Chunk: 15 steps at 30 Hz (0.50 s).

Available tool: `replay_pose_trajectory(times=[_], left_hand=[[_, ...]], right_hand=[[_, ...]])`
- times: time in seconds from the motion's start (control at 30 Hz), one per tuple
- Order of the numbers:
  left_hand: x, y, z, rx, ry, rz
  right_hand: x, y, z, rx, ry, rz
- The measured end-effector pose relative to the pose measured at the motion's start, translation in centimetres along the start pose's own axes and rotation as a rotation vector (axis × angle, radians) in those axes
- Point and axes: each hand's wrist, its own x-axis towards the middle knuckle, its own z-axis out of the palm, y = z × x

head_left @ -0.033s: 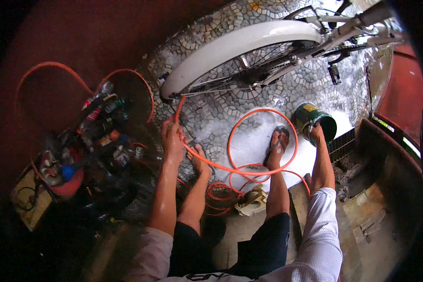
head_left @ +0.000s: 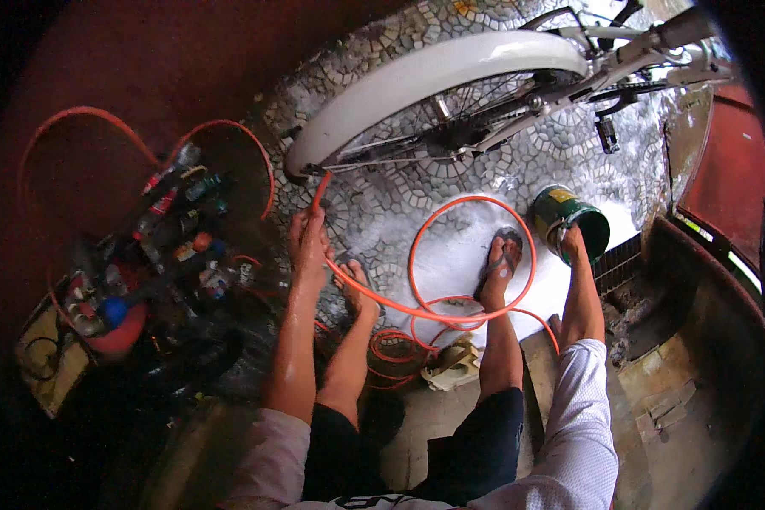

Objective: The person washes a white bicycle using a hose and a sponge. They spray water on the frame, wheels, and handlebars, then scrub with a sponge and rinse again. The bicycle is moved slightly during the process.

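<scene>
Both hands reach down: left hand (head_left: 308,240) clenched around orange hose (head_left: 416,310), right hand (head_left: 572,242) gripping green can (head_left: 569,219).

Bare wet paving is lying open between the orange hose (head_left: 463,255) loop and the bicycle wheel (head_left: 433,93), giving the left hand (head_left: 308,242) room forward. A heap of bottles (head_left: 157,246) is crowding its left side. The green can (head_left: 569,223) is blocking the right hand (head_left: 572,246), with a drain grate (head_left: 616,263) lying just beyond.
</scene>
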Motion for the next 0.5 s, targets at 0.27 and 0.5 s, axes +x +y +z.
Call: replay_pose_trajectory(times=[0.27,0.5], left_hand=[[12.1,-2.4,4.5,0.342,-0.011,0.193],[11.1,-0.9,3.2,0.480,0.113,0.164]], right_hand=[[2.5,2.6,-3.4,-0.613,0.173,-0.188],[-7.9,-14.0,-4.2,-0.958,0.013,-0.080]])
